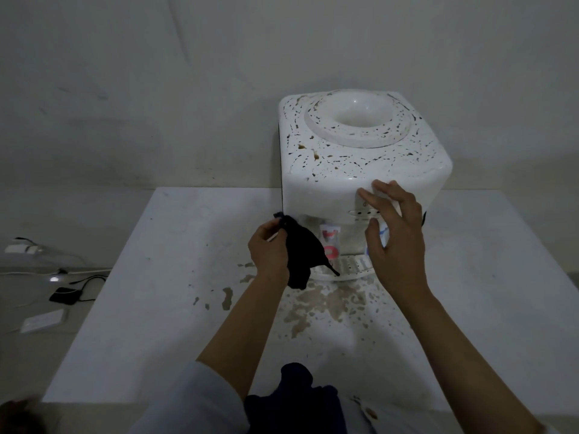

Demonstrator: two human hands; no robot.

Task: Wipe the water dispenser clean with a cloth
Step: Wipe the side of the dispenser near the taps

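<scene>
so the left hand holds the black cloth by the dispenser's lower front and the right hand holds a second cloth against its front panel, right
Not quite. The head view shows the right hand holding no cloth: its bare, spread fingers rest on the dispenser front panel. The rest stands: the left hand holds the black cloth by the dispenser's lower front.

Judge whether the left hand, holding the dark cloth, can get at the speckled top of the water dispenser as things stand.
Probably yes. The left hand grips the cloth low at the water dispenser front; nothing lies above, and the right hand rests on the front only.
</scene>
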